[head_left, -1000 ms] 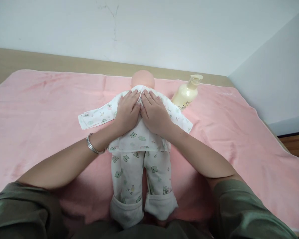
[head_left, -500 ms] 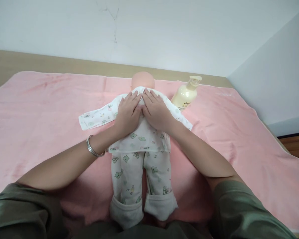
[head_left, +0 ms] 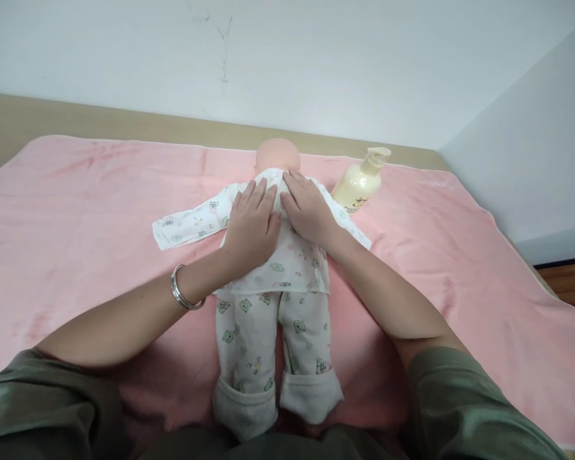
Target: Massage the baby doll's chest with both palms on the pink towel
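A baby doll (head_left: 278, 155) lies face down, its bald head pointing away from me and its legs toward me. It wears a white printed top (head_left: 287, 271) and matching trousers (head_left: 253, 345) with turned-up cuffs. My left hand (head_left: 253, 223) rests flat on the left side of its upper back, fingers extended. On the right side of the back, my right hand (head_left: 309, 207) also lies flat, its fingertips near the collar. A silver bangle (head_left: 184, 287) circles my left wrist. Both palms are hidden against the cloth.
A pale yellow pump bottle (head_left: 359, 185) leans by the doll's right sleeve, its base hidden. Beneath everything spreads a pink blanket (head_left: 100, 255) on a wooden surface (head_left: 9, 121). A white wall (head_left: 316, 64) rises behind, and another wall (head_left: 546, 134) stands at the right.
My left hand has slid slightly toward me along the doll's back, and the thumbs have come apart. My right hand stays near the collar. The view has shifted slightly.
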Demonstrator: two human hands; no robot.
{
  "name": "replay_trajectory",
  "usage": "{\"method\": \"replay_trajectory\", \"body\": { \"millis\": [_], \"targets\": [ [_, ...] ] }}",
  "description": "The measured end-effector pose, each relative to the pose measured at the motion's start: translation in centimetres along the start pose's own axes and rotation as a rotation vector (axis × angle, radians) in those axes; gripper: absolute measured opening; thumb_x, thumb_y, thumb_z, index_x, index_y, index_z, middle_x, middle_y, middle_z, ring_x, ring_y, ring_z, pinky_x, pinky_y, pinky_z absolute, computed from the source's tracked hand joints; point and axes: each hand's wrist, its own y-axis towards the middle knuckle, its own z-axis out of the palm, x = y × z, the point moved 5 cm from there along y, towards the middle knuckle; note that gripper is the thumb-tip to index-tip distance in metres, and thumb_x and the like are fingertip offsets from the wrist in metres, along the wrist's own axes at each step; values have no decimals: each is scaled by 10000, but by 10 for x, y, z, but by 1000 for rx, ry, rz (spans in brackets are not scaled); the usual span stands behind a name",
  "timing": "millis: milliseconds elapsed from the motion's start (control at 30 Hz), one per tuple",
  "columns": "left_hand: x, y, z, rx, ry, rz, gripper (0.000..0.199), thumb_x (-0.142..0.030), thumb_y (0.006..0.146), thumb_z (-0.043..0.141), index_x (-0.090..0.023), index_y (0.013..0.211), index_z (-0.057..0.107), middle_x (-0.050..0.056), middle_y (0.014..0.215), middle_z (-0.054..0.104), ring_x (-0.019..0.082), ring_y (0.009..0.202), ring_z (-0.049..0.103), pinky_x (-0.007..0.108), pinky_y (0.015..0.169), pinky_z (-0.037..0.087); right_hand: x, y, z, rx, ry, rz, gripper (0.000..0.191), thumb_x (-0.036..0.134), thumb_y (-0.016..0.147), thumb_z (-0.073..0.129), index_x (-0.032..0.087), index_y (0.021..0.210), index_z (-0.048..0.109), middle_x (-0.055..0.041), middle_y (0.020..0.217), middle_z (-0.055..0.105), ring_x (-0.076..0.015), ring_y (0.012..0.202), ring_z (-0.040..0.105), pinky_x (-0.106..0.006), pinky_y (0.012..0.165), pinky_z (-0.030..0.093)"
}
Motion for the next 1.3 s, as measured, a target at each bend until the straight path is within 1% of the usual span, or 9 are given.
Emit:
{"method": "replay_trajectory", "body": {
  "millis": [100, 200, 333, 500, 667, 833, 1000, 1167, 1300],
  "targets": [
    [3, 5, -1, 28, -12, -34, 590, -337, 981, 331, -116, 1513, 458, 143, 1657, 367, 329, 1581, 272, 580, 1315, 190, 8, -8, 0, -12, -82, -16, 586, 270, 1030, 296, 12, 1548, 387, -196, 1635, 370, -320, 1555, 321, -517, 1301, 255],
    [15, 19, -2, 48, -55, -89, 596, -325, 974, 310, -106, 1507, 462, 143, 1642, 394, 318, 1579, 279, 573, 1324, 177, 27, -29, 2, -81, -202, -58, 569, 263, 1039, 303, -10, 1525, 419, -238, 1591, 421, -348, 1524, 373, -531, 1281, 289],
    [26, 29, -1, 29, -95, -112, 574, -370, 988, 290, -153, 1481, 488, 132, 1587, 479, 292, 1551, 342, 533, 1334, 191, 43, -47, 7, -126, -284, -120, 551, 233, 1035, 319, -34, 1498, 452, -278, 1544, 464, -363, 1500, 415, -534, 1274, 308],
    [14, 13, -1, 11, -55, -80, 577, -381, 1000, 281, -143, 1493, 463, 159, 1615, 432, 320, 1563, 319, 565, 1325, 203, 25, -23, 3, -55, -169, -107, 565, 223, 1017, 306, -5, 1515, 443, -197, 1598, 431, -297, 1536, 369, -475, 1298, 296],
    [-1, 0, -2, 24, -26, -36, 582, -326, 992, 315, -120, 1519, 448, 133, 1647, 388, 323, 1595, 243, 576, 1329, 182, 7, -3, 0, 8, -102, -27, 605, 229, 1007, 319, -6, 1564, 348, -170, 1665, 317, -297, 1578, 276, -496, 1322, 221],
    [13, 18, -4, 76, -57, -100, 595, -293, 952, 360, -148, 1517, 475, 97, 1650, 392, 310, 1591, 261, 564, 1337, 165, 25, -24, 2, -48, -174, -55, 588, 253, 1028, 305, -19, 1542, 385, -217, 1605, 411, -329, 1534, 358, -518, 1290, 285],
    [30, 35, -8, 46, -74, -128, 551, -330, 965, 349, -195, 1458, 555, 65, 1591, 491, 262, 1541, 379, 487, 1341, 231, 47, -49, 5, -85, -278, -147, 555, 204, 1018, 354, -24, 1518, 428, -264, 1556, 457, -349, 1512, 399, -498, 1276, 318],
    [18, 20, -5, 24, -15, -55, 548, -319, 991, 293, -191, 1468, 529, 87, 1580, 501, 277, 1537, 381, 517, 1323, 257, 25, -23, 4, -57, -169, -125, 560, 196, 998, 333, -3, 1510, 442, -213, 1586, 442, -301, 1528, 379, -480, 1287, 313],
    [-2, 1, -3, 24, 47, 18, 560, -279, 993, 284, -125, 1493, 482, 123, 1629, 423, 327, 1573, 297, 580, 1312, 231, 2, 0, 4, -46, -104, -61, 609, 260, 1002, 354, -42, 1530, 380, -243, 1630, 350, -337, 1566, 287, -511, 1307, 257]
  ]
}}
